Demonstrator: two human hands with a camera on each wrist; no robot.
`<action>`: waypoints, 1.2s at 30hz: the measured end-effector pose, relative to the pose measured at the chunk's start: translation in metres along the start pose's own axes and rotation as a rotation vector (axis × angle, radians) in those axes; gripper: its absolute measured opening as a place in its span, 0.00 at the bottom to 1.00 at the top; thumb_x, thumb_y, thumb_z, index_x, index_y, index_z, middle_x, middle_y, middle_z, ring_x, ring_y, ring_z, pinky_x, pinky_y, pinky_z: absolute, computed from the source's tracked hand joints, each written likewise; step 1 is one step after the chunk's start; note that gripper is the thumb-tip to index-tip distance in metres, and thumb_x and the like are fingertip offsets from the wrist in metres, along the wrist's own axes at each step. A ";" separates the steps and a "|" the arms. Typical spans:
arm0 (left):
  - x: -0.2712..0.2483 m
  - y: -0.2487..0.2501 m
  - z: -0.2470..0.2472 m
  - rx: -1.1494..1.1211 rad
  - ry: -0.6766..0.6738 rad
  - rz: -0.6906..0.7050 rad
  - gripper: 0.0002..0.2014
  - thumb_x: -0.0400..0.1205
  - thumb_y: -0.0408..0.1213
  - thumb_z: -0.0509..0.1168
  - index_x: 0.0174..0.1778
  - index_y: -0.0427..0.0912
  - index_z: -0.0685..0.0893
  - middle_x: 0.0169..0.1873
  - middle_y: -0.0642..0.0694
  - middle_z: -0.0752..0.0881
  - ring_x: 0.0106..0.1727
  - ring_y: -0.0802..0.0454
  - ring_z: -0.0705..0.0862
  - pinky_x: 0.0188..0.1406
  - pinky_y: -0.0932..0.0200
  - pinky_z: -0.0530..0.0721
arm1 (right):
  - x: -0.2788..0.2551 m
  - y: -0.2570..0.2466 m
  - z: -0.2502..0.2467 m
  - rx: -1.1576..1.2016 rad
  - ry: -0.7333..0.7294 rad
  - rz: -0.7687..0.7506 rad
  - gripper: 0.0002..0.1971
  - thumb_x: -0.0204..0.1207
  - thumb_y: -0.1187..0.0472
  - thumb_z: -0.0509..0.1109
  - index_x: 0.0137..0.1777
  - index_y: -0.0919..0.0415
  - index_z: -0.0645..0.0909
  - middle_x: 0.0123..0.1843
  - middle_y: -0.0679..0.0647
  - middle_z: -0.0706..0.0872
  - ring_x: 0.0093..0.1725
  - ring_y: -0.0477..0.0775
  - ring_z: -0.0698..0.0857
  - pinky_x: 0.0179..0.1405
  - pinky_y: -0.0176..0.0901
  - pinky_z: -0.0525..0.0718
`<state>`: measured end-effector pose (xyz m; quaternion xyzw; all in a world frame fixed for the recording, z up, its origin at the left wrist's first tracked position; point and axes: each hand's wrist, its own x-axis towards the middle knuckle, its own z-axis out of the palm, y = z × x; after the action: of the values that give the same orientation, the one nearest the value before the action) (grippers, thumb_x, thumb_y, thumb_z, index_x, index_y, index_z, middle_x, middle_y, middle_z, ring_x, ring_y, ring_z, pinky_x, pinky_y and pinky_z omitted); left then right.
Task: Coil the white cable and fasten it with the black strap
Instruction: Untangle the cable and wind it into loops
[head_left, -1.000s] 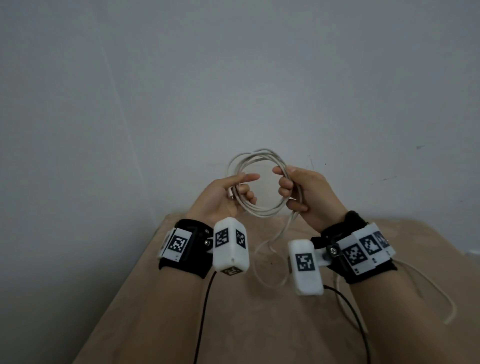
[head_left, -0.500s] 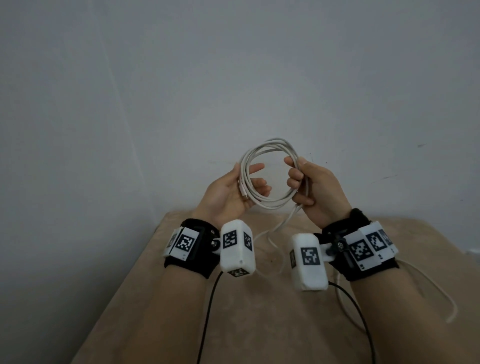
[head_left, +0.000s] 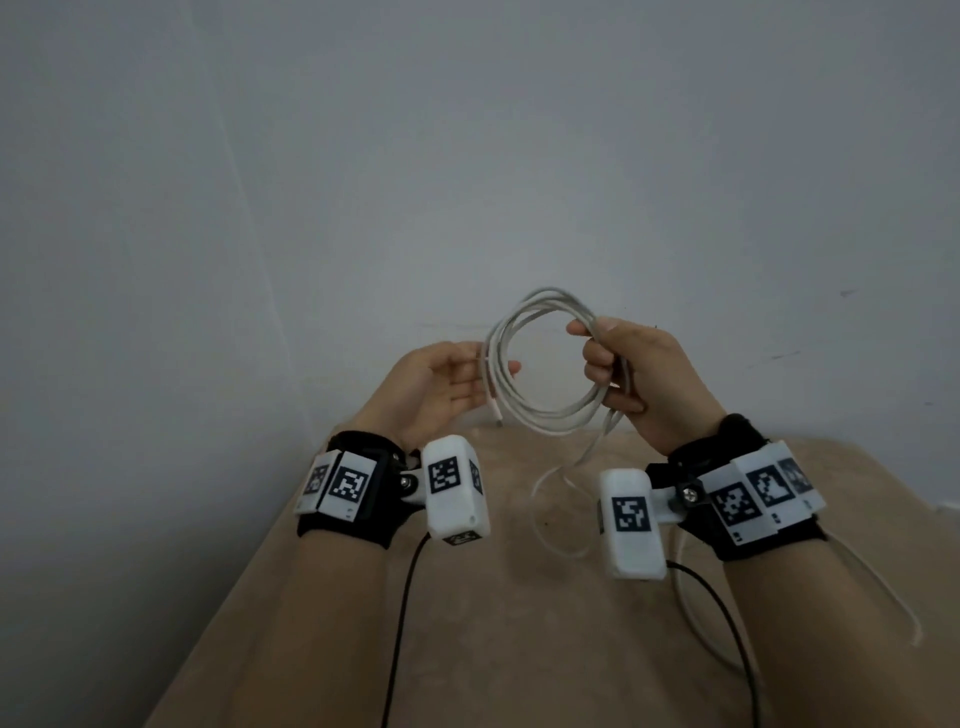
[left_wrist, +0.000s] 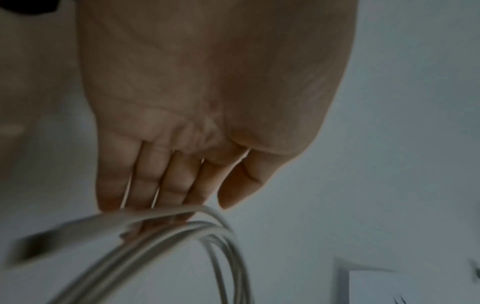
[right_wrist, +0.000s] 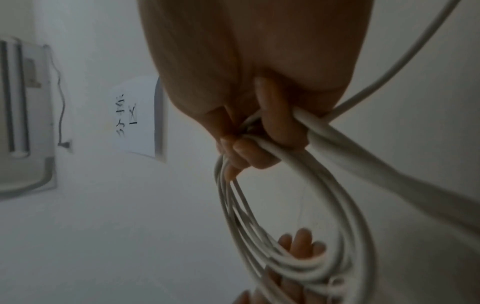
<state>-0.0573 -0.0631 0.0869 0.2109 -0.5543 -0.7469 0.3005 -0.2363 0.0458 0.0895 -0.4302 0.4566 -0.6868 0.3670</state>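
The white cable (head_left: 540, 415) forms a coil of several loops held up in front of the wall. My right hand (head_left: 618, 369) grips the coil's right side, fingers curled round the bundled strands (right_wrist: 259, 148). My left hand (head_left: 467, 374) is flat with straight fingers, its fingertips (left_wrist: 166, 205) against the coil's left side (left_wrist: 213, 228), where the cable's plug end (head_left: 497, 413) hangs down. A loose tail of cable (head_left: 550, 483) drops from the right hand onto the table. The black strap is not visible in any view.
A beige table (head_left: 519, 623) lies below my hands against a plain grey wall. More slack white cable (head_left: 883, 587) trails off by my right forearm. Black wires (head_left: 400, 618) run from the wrist cameras. A paper sign (right_wrist: 135, 119) hangs on the wall.
Both hands have risen slightly with the coil. My left hand has let go of its curled hold and now lies flat against the coil's left side.
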 end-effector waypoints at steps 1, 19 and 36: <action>-0.001 0.004 0.000 0.009 0.049 0.040 0.18 0.78 0.34 0.58 0.61 0.31 0.80 0.61 0.29 0.83 0.64 0.38 0.80 0.70 0.49 0.75 | -0.002 -0.001 0.002 -0.088 -0.026 -0.001 0.14 0.86 0.59 0.57 0.48 0.61 0.84 0.28 0.47 0.71 0.26 0.43 0.70 0.14 0.29 0.59; 0.001 0.003 0.034 1.043 0.182 0.246 0.33 0.79 0.67 0.57 0.16 0.45 0.77 0.17 0.54 0.79 0.26 0.55 0.81 0.36 0.50 0.77 | -0.012 -0.001 0.028 -0.649 -0.228 -0.121 0.11 0.82 0.60 0.66 0.44 0.62 0.88 0.30 0.41 0.87 0.31 0.37 0.82 0.28 0.24 0.76; -0.001 0.016 -0.002 0.500 0.540 0.311 0.30 0.70 0.53 0.76 0.23 0.49 0.59 0.23 0.48 0.56 0.20 0.53 0.54 0.24 0.56 0.53 | 0.000 0.021 -0.009 -0.556 0.058 0.004 0.02 0.71 0.62 0.77 0.41 0.60 0.91 0.33 0.53 0.86 0.30 0.46 0.75 0.30 0.36 0.75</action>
<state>-0.0515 -0.0667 0.1016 0.3799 -0.6453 -0.4522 0.4846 -0.2422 0.0422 0.0673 -0.4936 0.6389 -0.5463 0.2230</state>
